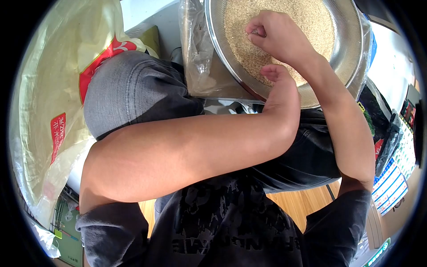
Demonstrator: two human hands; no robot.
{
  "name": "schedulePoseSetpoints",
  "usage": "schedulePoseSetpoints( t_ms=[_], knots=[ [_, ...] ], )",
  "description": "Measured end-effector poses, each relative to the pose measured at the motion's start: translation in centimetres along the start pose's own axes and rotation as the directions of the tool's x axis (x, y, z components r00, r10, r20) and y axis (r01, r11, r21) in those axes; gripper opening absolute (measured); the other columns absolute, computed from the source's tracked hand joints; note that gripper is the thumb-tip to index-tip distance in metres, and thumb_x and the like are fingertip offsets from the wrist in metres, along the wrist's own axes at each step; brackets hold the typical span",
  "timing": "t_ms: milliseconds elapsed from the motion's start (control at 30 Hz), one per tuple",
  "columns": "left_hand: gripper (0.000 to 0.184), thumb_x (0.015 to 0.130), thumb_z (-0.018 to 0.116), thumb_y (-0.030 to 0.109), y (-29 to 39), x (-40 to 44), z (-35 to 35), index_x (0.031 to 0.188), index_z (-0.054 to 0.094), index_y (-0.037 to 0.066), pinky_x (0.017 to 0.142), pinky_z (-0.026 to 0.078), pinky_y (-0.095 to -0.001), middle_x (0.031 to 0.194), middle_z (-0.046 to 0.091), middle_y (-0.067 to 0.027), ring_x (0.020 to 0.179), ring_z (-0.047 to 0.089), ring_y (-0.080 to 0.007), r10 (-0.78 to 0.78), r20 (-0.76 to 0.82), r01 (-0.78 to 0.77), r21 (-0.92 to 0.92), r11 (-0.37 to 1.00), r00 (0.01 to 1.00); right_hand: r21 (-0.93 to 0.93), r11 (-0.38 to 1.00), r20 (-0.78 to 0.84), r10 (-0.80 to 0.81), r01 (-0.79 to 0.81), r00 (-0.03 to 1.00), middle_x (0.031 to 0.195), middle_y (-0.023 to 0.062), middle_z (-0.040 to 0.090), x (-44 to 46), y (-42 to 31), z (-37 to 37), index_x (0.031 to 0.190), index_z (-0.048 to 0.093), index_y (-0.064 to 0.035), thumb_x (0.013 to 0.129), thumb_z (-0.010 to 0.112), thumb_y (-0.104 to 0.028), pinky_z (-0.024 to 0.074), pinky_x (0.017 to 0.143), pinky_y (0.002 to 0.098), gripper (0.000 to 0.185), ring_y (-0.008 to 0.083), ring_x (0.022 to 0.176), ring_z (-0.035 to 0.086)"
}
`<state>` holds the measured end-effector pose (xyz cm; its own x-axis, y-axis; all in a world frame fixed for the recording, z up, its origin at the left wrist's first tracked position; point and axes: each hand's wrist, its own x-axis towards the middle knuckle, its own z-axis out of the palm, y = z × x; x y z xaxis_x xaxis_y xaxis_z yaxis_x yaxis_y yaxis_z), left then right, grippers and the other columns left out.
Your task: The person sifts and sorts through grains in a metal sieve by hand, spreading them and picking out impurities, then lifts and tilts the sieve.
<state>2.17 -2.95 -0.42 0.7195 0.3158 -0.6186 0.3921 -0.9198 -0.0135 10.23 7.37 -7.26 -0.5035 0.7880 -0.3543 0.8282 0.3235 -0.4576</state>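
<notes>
A round metal sieve [356,49] with a mesh wall holds a wide layer of small tan grain [307,18]. Over the middle of the grain is my right hand [282,38], its fingers curled in and the thumb pressed against them. Something small and dark shows at those fingertips, too little to name. My left hand [280,82] hangs over the near rim of the sieve, fingers lightly bent and apart from the thumb, with nothing visible in them. Its palm is partly hidden from me.
Under and beside the sieve is a box wrapped in clear plastic [195,49]. A large yellowish plastic sack [44,80] with red print stands at the left, against my knee [115,89]. Dark plastic packaging [384,115] lies to the right, near a blue-and-white printed sheet [389,189].
</notes>
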Motion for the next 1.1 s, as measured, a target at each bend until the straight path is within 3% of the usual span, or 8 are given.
schedulePoseSetpoints(
  t_ms=[367, 467, 800, 900, 967, 1000, 1067, 1100],
  knots=[
    [0.034, 0.094, 0.062, 0.018, 0.1, 0.2, -0.1, 0.124, 0.074, 0.008, 0.096, 0.048, -0.0492, 0.121, 0.072, -0.0108, 0.112, 0.066, -0.0272, -0.036, -0.002, 0.036, -0.022, 0.999, 0.999, -0.060, 0.998, 0.081, 0.040, -0.035, 0.996, 0.076, 0.0142, 0.066, 0.3, -0.9, -0.5, 0.090, 0.071, 0.0000, 0.083, 0.070, -0.013, 0.0547, 0.071, 0.0419, 0.015, 0.0326, 0.071, 0.067],
    [0.034, 0.094, 0.061, 0.018, 0.1, 0.1, -0.1, 0.124, 0.074, 0.008, 0.096, 0.048, -0.0492, 0.121, 0.072, -0.0108, 0.112, 0.066, -0.0270, -0.026, 0.001, 0.026, -0.020, 0.999, 1.000, 0.001, 1.000, 0.003, 0.000, 0.000, 1.000, 0.075, 0.0144, 0.065, 0.1, -0.8, -0.1, 0.083, 0.067, 0.0007, 0.084, 0.070, -0.014, 0.0534, 0.069, 0.0429, 0.015, 0.0331, 0.070, 0.066],
    [0.035, 0.095, 0.061, 0.019, 0.1, 0.4, 0.1, 0.127, 0.073, 0.009, 0.097, 0.047, -0.0504, 0.123, 0.071, -0.0103, 0.113, 0.065, -0.0269, -0.010, 0.006, 0.010, -0.004, 1.000, 1.000, -0.047, 0.999, 0.000, -0.019, 0.019, 1.000, 0.077, 0.0135, 0.064, 0.2, -0.3, 0.3, 0.089, 0.068, -0.0013, 0.085, 0.070, -0.015, 0.0522, 0.068, 0.0438, 0.014, 0.0318, 0.069, 0.064],
    [0.038, 0.093, 0.064, 0.022, -0.2, 0.1, -0.1, 0.128, 0.072, 0.010, 0.098, 0.047, -0.0513, 0.125, 0.071, -0.0103, 0.116, 0.064, -0.0273, 0.029, 0.031, -0.029, -0.002, 1.000, 0.999, 0.097, 0.995, -0.036, -0.031, 0.035, 0.999, 0.076, 0.0075, 0.063, 0.1, 0.2, 0.1, 0.089, 0.067, -0.0015, 0.089, 0.069, -0.016, 0.0506, 0.065, 0.0382, 0.014, 0.0233, 0.067, 0.062],
    [0.039, 0.092, 0.065, 0.023, 0.2, 0.0, 0.1, 0.128, 0.072, 0.010, 0.098, 0.047, -0.0515, 0.125, 0.070, -0.0103, 0.116, 0.064, -0.0275, 0.012, 0.022, -0.012, 0.008, 1.000, 1.000, 0.385, 0.922, 0.086, 0.008, -0.040, 0.996, 0.075, -0.0023, 0.057, 0.2, 0.6, -0.5, 0.092, 0.067, -0.0043, 0.093, 0.066, -0.017, 0.0439, 0.061, 0.0280, 0.013, 0.0102, 0.065, 0.052],
    [0.041, 0.091, 0.066, 0.024, 0.1, -0.1, 0.1, 0.129, 0.072, 0.010, 0.098, 0.047, -0.0517, 0.125, 0.070, -0.0103, 0.116, 0.064, -0.0277, 0.000, 0.012, 0.000, 0.020, 1.000, 1.000, 0.384, 0.923, 0.087, 0.001, -0.035, 0.996, 0.075, -0.0023, 0.057, 0.2, 0.5, -1.2, 0.092, 0.067, -0.0043, 0.093, 0.066, -0.017, 0.0439, 0.061, 0.0280, 0.013, 0.0102, 0.065, 0.052],
    [0.041, 0.090, 0.067, 0.024, 0.1, -0.1, -0.1, 0.128, 0.072, 0.009, 0.097, 0.047, -0.0516, 0.125, 0.070, -0.0104, 0.116, 0.064, -0.0277, -0.005, 0.021, 0.004, 0.016, 1.000, 1.000, 0.703, 0.638, 0.333, 0.095, -0.314, 0.938, 0.076, -0.0088, 0.049, -0.1, 0.0, -2.5, 0.098, 0.066, -0.0081, 0.096, 0.063, -0.016, 0.0348, 0.059, 0.0211, 0.009, 0.0027, 0.066, 0.041],
    [0.042, 0.090, 0.067, 0.024, 0.1, -0.1, -0.2, 0.128, 0.072, 0.009, 0.097, 0.047, -0.0514, 0.124, 0.070, -0.0104, 0.115, 0.064, -0.0277, -0.003, 0.027, 0.003, 0.014, 1.000, 1.000, 0.701, 0.641, 0.334, 0.092, -0.313, 0.938, 0.076, -0.0088, 0.049, -0.3, -0.3, -2.6, 0.098, 0.066, -0.0081, 0.096, 0.063, -0.016, 0.0348, 0.059, 0.0211, 0.009, 0.0027, 0.066, 0.041]
  ],
)
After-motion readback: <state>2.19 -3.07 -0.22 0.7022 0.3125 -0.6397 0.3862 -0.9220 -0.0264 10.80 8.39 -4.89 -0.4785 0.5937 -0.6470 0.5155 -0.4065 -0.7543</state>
